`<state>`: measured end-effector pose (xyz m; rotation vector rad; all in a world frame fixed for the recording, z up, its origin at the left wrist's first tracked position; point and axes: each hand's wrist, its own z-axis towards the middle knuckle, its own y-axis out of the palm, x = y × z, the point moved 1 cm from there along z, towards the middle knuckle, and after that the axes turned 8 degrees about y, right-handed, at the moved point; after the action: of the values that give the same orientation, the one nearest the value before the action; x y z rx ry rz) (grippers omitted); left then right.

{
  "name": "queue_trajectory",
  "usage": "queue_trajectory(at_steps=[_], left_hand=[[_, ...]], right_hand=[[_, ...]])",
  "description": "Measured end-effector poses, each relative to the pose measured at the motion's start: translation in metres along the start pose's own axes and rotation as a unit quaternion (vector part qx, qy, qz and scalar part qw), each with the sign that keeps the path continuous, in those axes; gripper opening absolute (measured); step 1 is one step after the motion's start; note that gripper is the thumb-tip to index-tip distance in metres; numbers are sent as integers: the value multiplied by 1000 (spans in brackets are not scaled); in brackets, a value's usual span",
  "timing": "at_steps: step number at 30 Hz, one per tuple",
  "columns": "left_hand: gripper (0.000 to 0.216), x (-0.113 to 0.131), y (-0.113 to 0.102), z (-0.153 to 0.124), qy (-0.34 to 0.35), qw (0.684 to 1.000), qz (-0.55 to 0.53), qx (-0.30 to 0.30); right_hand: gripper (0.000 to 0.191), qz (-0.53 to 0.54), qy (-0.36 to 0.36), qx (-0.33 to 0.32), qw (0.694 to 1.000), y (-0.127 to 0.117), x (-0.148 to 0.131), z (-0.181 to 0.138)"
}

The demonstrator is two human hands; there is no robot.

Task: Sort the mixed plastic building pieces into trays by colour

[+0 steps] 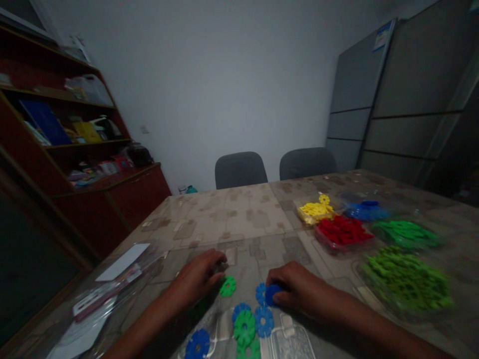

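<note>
My right hand (295,285) pinches a dark blue snowflake disc (273,295) between thumb and fingers. A lighter blue snowflake disc (260,294) is right against it; whether the two are joined I cannot tell. My left hand (200,274) rests low over the table, thumb and index finger apart. By its thumb tip is a small green snowflake disc (228,286), and I cannot see whether they touch. Between the forearms, nearer me, green discs (244,326) overlap or join blue discs (264,321). A separate blue disc (197,344) lies by my left forearm.
On the right stand clear tubs of yellow (316,209), red (343,231), blue (365,211), green (406,234) and light green (409,279) pieces. A clear plastic lid (292,344) lies near me. White papers and plastic packets (112,286) are at left. Two chairs (241,169) stand beyond the table.
</note>
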<state>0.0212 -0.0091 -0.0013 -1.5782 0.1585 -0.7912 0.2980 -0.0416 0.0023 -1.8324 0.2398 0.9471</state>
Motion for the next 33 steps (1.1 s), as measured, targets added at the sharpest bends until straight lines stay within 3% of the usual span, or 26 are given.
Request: queue_trajectory(at_steps=[5, 9, 11, 14, 17, 21, 24, 27, 29, 33], left_hand=[[11, 2, 5, 1, 35, 997, 7, -62], [15, -1, 6, 1, 44, 996, 12, -74], [15, -4, 6, 1, 45, 996, 13, -75], [14, -5, 7, 1, 47, 996, 11, -77], [13, -3, 7, 1, 47, 996, 5, -74], [13, -2, 5, 2, 53, 996, -6, -75], [15, -3, 4, 3, 58, 995, -7, -79], [17, -2, 1, 3, 63, 993, -7, -99], [18, 1, -2, 2, 61, 993, -15, -104], [24, 14, -10, -5, 40, 991, -50, -114]], right_hand=[[12, -41, -15, 40, 998, -29, -12, -12], [14, -52, 0, 137, 989, -83, -3, -20], [14, -63, 32, 202, 977, -119, 14, -21], [15, -72, 125, 335, 931, -173, 52, -26], [14, -60, 184, 386, 902, -214, 90, -35], [14, -50, 223, 418, 879, -239, 121, -57], [13, -36, 217, 417, 882, -237, 122, -68], [16, -20, 179, 380, 907, -215, 101, -66], [18, -14, 135, 322, 937, -186, 79, -56], [22, -35, 14, 118, 992, -99, 30, -32]])
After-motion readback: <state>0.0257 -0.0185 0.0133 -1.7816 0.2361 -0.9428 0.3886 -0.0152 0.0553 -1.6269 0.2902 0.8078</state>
